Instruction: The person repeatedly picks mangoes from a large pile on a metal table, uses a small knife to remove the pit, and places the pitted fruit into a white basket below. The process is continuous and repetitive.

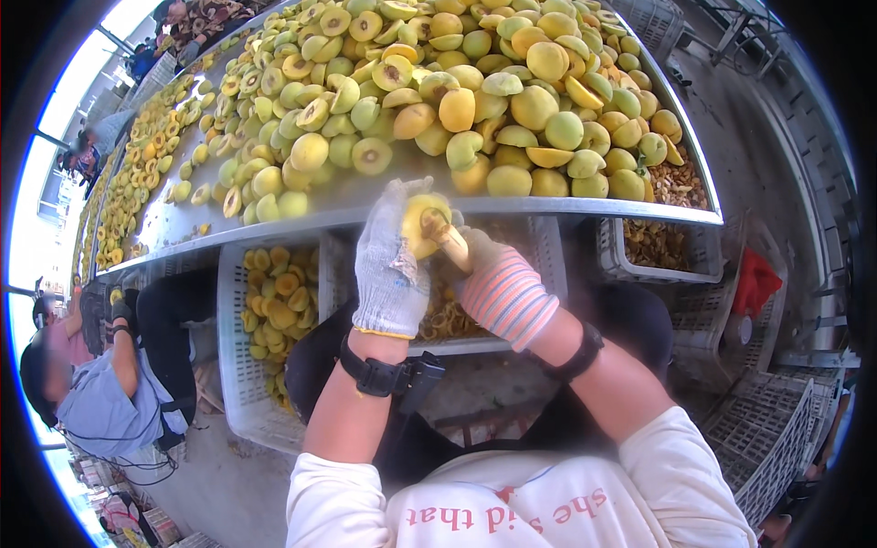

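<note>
My left hand [388, 269], in a grey knit glove, is closed around a yellow halved fruit [417, 212] with a brown centre, just below the table's edge. My right hand [507, 292], in a pink-striped glove, grips a pale wooden-looking tool [451, 243] whose tip is at the fruit's centre; its exact shape is partly hidden by the fingers. Above both hands, a pile of yellow-green fruit [534, 108], some whole and some halved, lies on the metal table [498, 210]. Behind my hands, a crate [548, 269] holds fruit scraps.
A crate [230, 338] of halved fruit stands at my left, another with brown scraps [658, 247] at my right. A red item [756, 279] lies in a crate farther right, above stacked crates [758, 429]. A co-worker [119, 393] in grey sits at far left; others are farther back.
</note>
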Demonstrator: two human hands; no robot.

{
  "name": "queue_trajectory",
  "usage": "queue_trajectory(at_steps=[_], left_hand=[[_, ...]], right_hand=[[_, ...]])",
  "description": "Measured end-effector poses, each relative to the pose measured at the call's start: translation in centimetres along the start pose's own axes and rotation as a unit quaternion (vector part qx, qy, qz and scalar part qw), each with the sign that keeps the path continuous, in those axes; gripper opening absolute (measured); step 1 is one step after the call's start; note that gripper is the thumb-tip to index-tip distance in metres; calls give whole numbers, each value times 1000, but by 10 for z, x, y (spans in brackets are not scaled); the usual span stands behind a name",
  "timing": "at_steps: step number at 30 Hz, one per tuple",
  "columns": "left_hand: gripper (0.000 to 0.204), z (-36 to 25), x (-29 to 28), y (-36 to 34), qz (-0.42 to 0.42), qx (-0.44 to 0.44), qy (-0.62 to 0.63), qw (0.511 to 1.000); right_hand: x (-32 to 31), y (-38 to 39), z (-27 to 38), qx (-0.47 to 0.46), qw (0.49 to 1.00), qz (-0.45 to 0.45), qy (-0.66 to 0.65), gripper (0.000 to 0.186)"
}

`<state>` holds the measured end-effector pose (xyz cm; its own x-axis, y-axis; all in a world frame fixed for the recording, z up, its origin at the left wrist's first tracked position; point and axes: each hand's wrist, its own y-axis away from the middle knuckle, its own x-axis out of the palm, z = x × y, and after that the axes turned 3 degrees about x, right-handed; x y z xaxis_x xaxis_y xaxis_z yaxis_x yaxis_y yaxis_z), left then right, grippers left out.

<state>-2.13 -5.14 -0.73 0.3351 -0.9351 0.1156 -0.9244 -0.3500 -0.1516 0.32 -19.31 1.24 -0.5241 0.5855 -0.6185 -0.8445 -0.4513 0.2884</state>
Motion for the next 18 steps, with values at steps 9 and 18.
queue_trajectory(at_steps=[9, 18], left_hand=[[32, -6, -7, 7, -42, 157, -171, 972], [27, -36, -9, -11, 53, -35, 9, 998]], right_hand=[[20, -6, -2, -73, 996, 34, -42, 42], [-14, 8, 18, 77, 941, 234, -230, 39]])
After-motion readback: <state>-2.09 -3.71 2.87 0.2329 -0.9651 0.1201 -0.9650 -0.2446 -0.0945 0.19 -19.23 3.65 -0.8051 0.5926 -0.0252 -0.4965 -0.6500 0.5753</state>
